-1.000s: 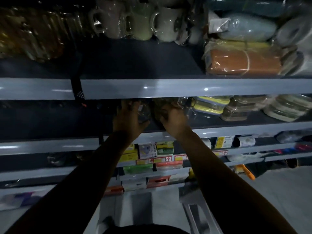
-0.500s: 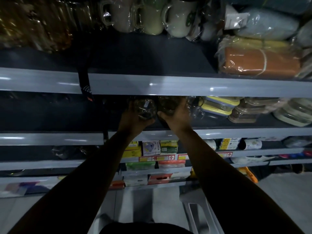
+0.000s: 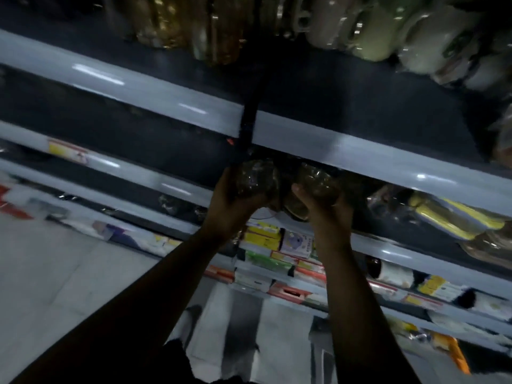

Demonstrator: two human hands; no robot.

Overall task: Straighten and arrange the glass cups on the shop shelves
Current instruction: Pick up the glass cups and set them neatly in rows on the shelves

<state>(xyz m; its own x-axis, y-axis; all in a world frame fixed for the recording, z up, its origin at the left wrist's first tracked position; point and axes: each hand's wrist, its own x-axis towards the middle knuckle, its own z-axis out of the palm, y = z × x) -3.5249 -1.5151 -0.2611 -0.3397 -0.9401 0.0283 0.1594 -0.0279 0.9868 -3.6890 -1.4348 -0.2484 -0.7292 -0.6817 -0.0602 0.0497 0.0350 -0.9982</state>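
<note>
Two clear glass cups in crinkly plastic wrap are held side by side just under the grey edge of the upper shelf (image 3: 388, 159). My left hand (image 3: 230, 206) grips the left cup (image 3: 256, 180) from below and the side. My right hand (image 3: 327, 212) grips the right cup (image 3: 315, 180), fingers curled round its base. Both cups are in front of the dark middle shelf (image 3: 393, 246), lifted off it. The view is tilted and blurred.
Wrapped mugs (image 3: 371, 31) and amber glassware (image 3: 180, 20) stand on the top shelf. Yellow-lidded containers (image 3: 454, 217) lie to the right on the middle shelf. Boxed goods (image 3: 266, 239) fill lower shelves. A black upright post (image 3: 250, 112) crosses the shelf edge above my left hand.
Both hands have drawn the two wrapped cups out from the middle shelf toward me. The camera has swung and tilted left, so the shelves now slope across the view.
</note>
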